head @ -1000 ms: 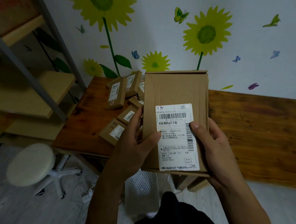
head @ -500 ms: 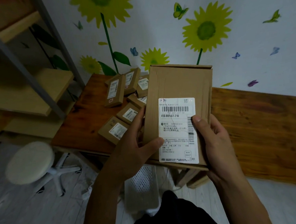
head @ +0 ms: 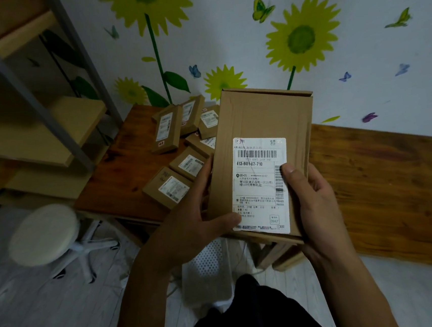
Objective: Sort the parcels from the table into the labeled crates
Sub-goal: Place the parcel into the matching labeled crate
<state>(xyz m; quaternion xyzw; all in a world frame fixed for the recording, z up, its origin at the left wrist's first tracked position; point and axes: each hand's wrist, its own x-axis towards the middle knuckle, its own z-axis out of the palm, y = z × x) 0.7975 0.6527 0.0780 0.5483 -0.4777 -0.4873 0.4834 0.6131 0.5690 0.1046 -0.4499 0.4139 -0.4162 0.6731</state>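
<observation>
Resting between left grip (head: 192,226) and right grip (head: 316,206): parcel (head: 263,121).

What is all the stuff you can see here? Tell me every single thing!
held parcel: one, brown cardboard with a white label, held up in front of the table
small parcels: at least six, brown with white labels, piled on the table's left end
table: one, dark reddish wood, against the wall
shelf unit: one, pale wood with grey posts, on the left
stool: one, white round seat, on the floor at lower left
sunflower stickers: four, yellow and green, on the wall
butterfly stickers: several, mixed colours, on the wall
left hand: grips the held parcel's left edge
right hand: grips its right edge, thumb on the label
</observation>
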